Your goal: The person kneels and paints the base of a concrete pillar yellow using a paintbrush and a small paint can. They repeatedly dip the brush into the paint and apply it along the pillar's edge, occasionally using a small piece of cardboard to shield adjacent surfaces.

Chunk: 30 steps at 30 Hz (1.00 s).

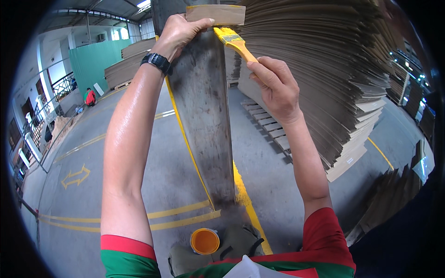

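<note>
My left hand (178, 33) pinches a flat strip of brown cardboard (222, 15) against the upper part of a grey steel column (200, 106), thumb on its face. Yellow paint marks the strip's top edge. In my right hand (277, 88) is a paintbrush (236, 41) with a yellow handle; its yellow-coated bristles point up and left, just under the strip's lower edge. Whether the bristles touch the column I cannot tell. A yellow line runs down the column's left edge. Below, near my body, an open bucket (204, 241) with a yellow rim holds orange-yellow paint.
Tall stacks of cardboard sheets (315, 83) rise close on the right, above a wooden pallet (269, 123). More cardboard (389, 199) leans at lower right. Yellow stripes (181, 217) cross the grey floor. At far left, a person in red (90, 97) crouches near a green partition (95, 65).
</note>
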Tool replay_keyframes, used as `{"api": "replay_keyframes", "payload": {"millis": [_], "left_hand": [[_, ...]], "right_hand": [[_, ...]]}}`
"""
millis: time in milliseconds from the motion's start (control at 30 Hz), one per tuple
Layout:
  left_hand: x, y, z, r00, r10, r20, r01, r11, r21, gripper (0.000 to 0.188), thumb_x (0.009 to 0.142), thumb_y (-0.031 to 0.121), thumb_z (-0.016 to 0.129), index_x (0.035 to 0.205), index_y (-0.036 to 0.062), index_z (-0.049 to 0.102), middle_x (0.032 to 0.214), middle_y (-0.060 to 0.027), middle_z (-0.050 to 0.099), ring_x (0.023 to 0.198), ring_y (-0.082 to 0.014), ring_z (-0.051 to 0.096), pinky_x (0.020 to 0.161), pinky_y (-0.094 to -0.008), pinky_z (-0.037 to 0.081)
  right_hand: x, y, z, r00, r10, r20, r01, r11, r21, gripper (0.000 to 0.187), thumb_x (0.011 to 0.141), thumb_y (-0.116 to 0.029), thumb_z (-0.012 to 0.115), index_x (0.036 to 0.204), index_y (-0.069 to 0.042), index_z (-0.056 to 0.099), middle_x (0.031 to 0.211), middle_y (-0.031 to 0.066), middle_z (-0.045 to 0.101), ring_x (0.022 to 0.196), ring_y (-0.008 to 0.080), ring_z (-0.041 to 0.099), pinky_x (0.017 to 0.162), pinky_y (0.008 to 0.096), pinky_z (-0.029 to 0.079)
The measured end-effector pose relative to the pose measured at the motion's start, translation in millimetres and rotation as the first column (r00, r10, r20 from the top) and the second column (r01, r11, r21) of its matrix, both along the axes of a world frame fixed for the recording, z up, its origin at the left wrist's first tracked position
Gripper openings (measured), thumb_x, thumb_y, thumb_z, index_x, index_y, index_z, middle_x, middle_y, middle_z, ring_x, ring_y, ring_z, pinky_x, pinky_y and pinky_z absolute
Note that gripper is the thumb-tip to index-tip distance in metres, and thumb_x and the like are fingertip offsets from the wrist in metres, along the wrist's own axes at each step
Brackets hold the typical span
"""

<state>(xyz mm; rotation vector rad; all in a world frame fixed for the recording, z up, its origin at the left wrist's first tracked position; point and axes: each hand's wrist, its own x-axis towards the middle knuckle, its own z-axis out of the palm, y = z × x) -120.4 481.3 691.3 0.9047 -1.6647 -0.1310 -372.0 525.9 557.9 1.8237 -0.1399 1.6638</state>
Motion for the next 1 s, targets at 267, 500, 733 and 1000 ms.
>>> {"api": "replay_keyframes", "payload": {"millis": [267,500,733,1000], "left_hand": [[-4.0,10.0,2.2,0.999,0.029,0.022,-0.03,0.999,0.017,0.058,0.081,0.034,0.087,0.112,-0.0122,0.07,0.101,-0.012,0.074,0.088,-0.0143,0.069,0.082,-0.0266,0.054],[-7.7,12.6,5.1,0.995,-0.085,-0.044,0.087,0.995,0.045,0.048,0.082,0.026,0.086,0.112,-0.0082,0.072,0.104,-0.0086,0.074,0.091,-0.0141,0.068,0.084,-0.0281,0.052],[-12.4,14.9,4.5,0.988,-0.107,-0.109,0.109,0.994,0.015,0.044,0.079,0.025,0.085,0.106,-0.0081,0.073,0.095,-0.0071,0.073,0.082,-0.0137,0.065,0.077,-0.0279,0.051],[-11.8,16.4,5.9,0.994,-0.061,-0.093,0.064,0.997,0.034,0.04,0.078,0.025,0.085,0.102,-0.0063,0.075,0.09,-0.0055,0.071,0.078,-0.0128,0.062,0.073,-0.0293,0.049]], "right_hand": [[-0.8,-0.9,5.5,0.999,-0.017,-0.044,0.016,0.999,-0.036,0.037,0.08,0.0,0.08,0.115,-0.008,0.072,0.103,0.0077,0.065,0.088,0.0224,0.065,0.071,0.0328,0.058],[-4.4,0.7,8.6,0.999,0.026,-0.028,-0.028,0.997,-0.071,0.035,0.076,0.002,0.081,0.11,-0.005,0.074,0.103,0.0095,0.067,0.087,0.0261,0.068,0.072,0.035,0.058],[-7.1,9.7,-1.1,1.0,0.011,-0.016,-0.012,1.0,-0.021,0.039,0.075,0.003,0.081,0.113,-0.005,0.073,0.104,0.0105,0.066,0.086,0.0269,0.067,0.072,0.0354,0.058],[-10.5,10.0,-3.2,0.999,0.021,-0.03,-0.021,1.0,-0.012,0.042,0.077,0.002,0.082,0.117,-0.006,0.072,0.105,0.0107,0.066,0.085,0.0269,0.066,0.071,0.0363,0.057]]}}
